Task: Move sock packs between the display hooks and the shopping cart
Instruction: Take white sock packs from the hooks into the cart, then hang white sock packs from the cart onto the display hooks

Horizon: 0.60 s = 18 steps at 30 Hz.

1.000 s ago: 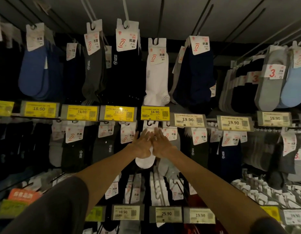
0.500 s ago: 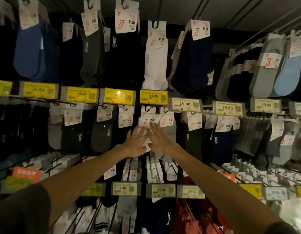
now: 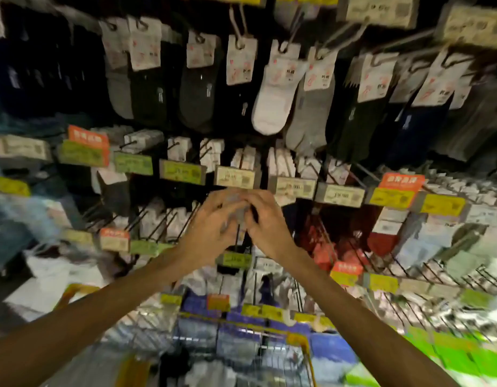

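Head view, blurred: left hand (image 3: 213,230) and right hand (image 3: 265,227) pressed together, fingers of both clenched on a grey sock pack (image 3: 236,209) held out before the display hooks (image 3: 241,23), above the shopping cart (image 3: 300,342).

Blurred rectangular yellow-green price labels (image 3: 181,171) ran along the shelf rails in rows, with pale beige ones (image 3: 292,187) among them. Small orange promotional cards (image 3: 402,182) stood above a few labels. A bright green patch (image 3: 462,356) showed at the lower right, too blurred to identify.
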Motion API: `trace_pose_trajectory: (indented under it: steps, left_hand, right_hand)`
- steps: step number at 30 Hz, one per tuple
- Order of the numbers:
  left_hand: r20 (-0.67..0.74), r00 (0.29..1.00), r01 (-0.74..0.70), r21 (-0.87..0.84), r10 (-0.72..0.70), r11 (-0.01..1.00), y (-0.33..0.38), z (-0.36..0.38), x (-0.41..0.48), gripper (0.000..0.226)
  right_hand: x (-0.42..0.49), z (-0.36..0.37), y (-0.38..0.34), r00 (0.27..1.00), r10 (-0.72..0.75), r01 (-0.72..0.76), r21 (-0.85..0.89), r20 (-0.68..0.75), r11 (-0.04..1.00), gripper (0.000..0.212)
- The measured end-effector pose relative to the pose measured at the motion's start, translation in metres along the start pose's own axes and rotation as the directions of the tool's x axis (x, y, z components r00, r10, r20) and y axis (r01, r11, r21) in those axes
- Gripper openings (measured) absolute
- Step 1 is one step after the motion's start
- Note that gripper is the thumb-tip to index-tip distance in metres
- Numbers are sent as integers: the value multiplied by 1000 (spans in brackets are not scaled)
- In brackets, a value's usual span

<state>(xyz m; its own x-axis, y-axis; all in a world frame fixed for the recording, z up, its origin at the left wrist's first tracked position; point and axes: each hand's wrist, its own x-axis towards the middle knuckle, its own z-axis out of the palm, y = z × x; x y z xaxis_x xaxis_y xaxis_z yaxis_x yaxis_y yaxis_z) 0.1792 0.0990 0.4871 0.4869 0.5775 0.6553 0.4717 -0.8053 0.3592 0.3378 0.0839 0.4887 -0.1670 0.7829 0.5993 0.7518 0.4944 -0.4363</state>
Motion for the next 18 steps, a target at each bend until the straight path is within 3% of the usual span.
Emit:
trace_pose_trajectory:
  steps: [6,11,15,18]
  left_hand:
    - [159,955,257,-33,-249,966,-3,45,-106,42]
    - [287,822,525,-52,-491,849,-5,88,-178,34]
    - [460,575,747,41,-677,663,-14,128,-248,27]
    - [602,332,864,115,-726,491,-27,155,-312,32]
  right_hand:
    - [-88,69,19,975,148,-168,118,164,979,22]
    - [-167,114,39,812,304,-425,147,498,893,23]
    - [-240,153,56,586,428,-597,9,688,803,28]
    - [-289,189,69,440,433,-643,-61,787,764,29]
